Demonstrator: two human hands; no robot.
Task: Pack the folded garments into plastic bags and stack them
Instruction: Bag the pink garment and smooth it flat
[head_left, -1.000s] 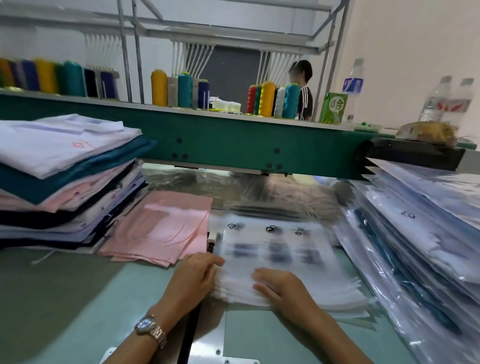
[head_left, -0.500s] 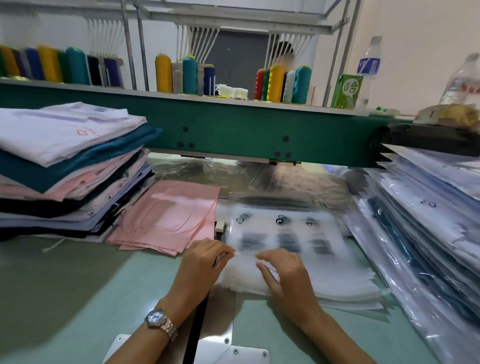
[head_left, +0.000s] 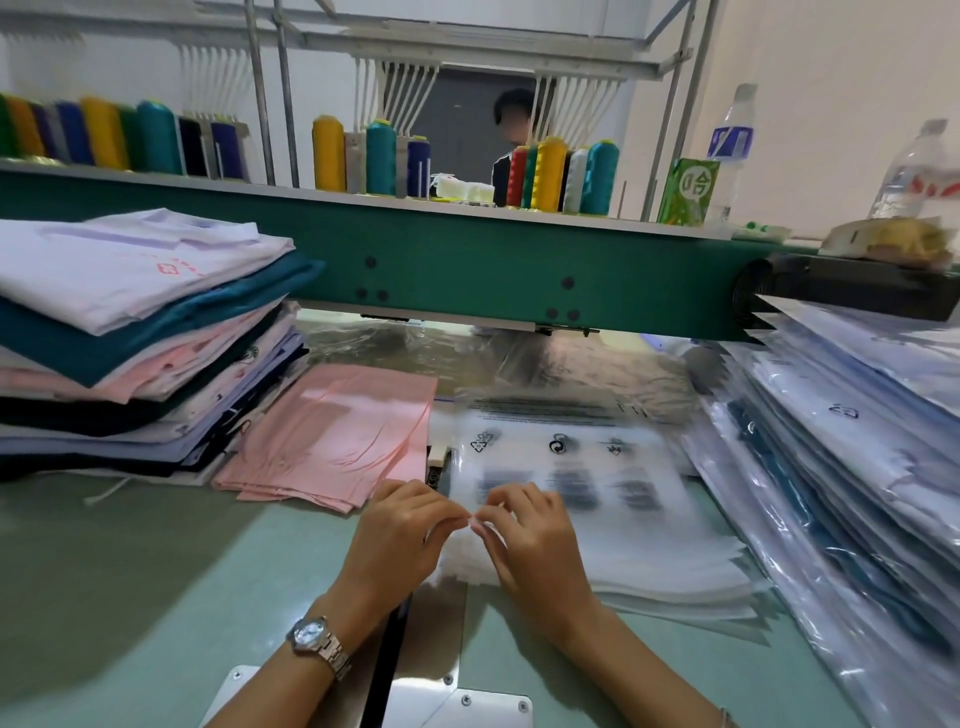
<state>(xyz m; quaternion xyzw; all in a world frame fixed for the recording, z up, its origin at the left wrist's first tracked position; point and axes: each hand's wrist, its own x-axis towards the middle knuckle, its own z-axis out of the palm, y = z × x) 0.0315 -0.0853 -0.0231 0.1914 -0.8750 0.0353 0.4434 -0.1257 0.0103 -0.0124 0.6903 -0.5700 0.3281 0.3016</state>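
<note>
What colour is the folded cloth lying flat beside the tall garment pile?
The flat folded cloth is pale pink, in the head view.

Left hand and right hand, forearms bare. Left wrist: silver wristwatch, round pale dial, metal link bracelet. Right wrist: thin band, partly cut by the view's lower edge.

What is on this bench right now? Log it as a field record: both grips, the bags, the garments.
left grip: pinches the near edge of the top bag; wristwatch on that wrist
right grip: pinches the same edge, fingertips meeting the left's
empty bags: flat printed stack, centre of table
folded garments: tall unbagged pile, left
pink fabric: flat, between garments and bags
packed bags: slanted stack, right
stage: no garment in either grip
</note>
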